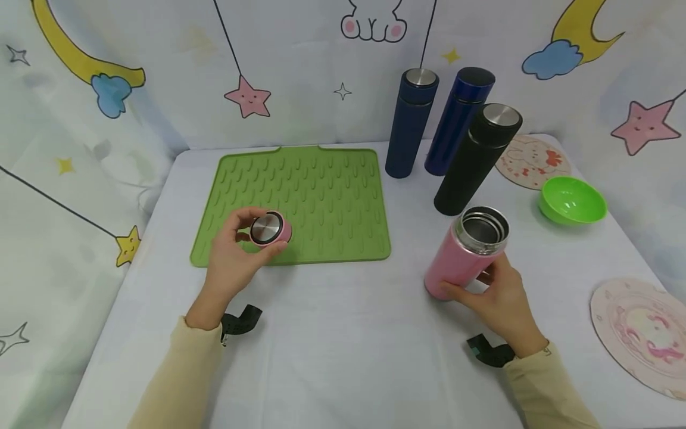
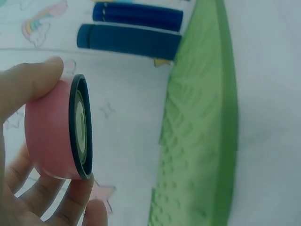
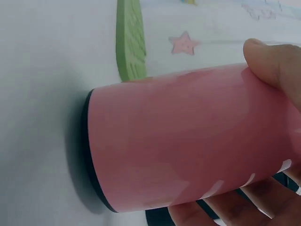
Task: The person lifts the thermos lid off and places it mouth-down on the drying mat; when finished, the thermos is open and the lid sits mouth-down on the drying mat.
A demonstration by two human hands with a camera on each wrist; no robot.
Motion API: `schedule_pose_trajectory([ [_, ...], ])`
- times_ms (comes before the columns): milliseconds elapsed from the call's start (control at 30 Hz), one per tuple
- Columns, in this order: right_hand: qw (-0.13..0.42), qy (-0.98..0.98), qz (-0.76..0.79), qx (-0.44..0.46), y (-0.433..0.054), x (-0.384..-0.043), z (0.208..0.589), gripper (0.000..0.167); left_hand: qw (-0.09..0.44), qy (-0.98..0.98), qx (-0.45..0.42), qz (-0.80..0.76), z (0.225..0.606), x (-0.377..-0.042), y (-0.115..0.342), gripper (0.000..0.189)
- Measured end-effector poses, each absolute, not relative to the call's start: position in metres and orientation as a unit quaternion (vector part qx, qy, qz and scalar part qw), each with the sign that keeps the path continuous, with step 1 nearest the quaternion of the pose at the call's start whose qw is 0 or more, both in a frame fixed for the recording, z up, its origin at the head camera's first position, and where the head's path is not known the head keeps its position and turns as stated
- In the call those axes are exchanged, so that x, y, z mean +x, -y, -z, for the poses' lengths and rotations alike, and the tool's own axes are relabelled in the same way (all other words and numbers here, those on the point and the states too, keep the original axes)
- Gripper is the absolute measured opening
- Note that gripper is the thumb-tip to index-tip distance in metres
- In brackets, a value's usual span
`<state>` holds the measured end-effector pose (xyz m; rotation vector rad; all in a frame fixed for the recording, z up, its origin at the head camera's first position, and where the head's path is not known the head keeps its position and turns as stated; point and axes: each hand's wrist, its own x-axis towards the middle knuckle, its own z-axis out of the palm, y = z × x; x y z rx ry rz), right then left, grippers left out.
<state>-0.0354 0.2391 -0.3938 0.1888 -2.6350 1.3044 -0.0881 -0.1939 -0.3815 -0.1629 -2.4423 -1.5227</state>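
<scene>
A white surface (image 1: 343,345) carries a green mat (image 1: 332,196) left of centre. Right of centre, the right hand (image 1: 504,298) curls its fingers round a lidless pink flask (image 1: 455,262); at left, the left hand (image 1: 231,259) pinches a pink, steel-topped cap (image 1: 267,229) between its fingers.

Counted out: four flasks (image 1: 409,131), one pink lid (image 1: 266,229), one green mat (image 1: 321,202) and one green bowl (image 1: 572,205). Next, two round printed mats (image 1: 643,333) and two black wrist pieces (image 1: 242,320). Also one left hand (image 1: 233,259) and one right hand (image 1: 502,301)
</scene>
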Motion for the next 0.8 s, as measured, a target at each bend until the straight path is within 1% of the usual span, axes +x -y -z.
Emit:
schedule_pose_trajectory([
  [300,0.130,0.895,-0.426,-0.017,-0.279,-0.027,0.395,0.085,0.133,0.884,0.016,0.448,0.409,-0.114,0.222,0.061],
  [433,0.136,0.895,-0.423,-0.039,-0.291,-0.024,0.396,0.084,0.124,0.889,0.045,0.439,0.418,-0.120,0.237,0.061],
  [667,0.156,0.885,-0.434,-0.061,-0.303,-0.029,0.398,0.089,0.113,0.893,0.092,0.426,0.424,-0.115,0.257,0.063],
  [800,0.157,0.884,-0.434,-0.072,-0.308,-0.036,0.402,0.092,0.123,0.894,0.117,0.414,0.423,-0.107,0.270,0.063],
])
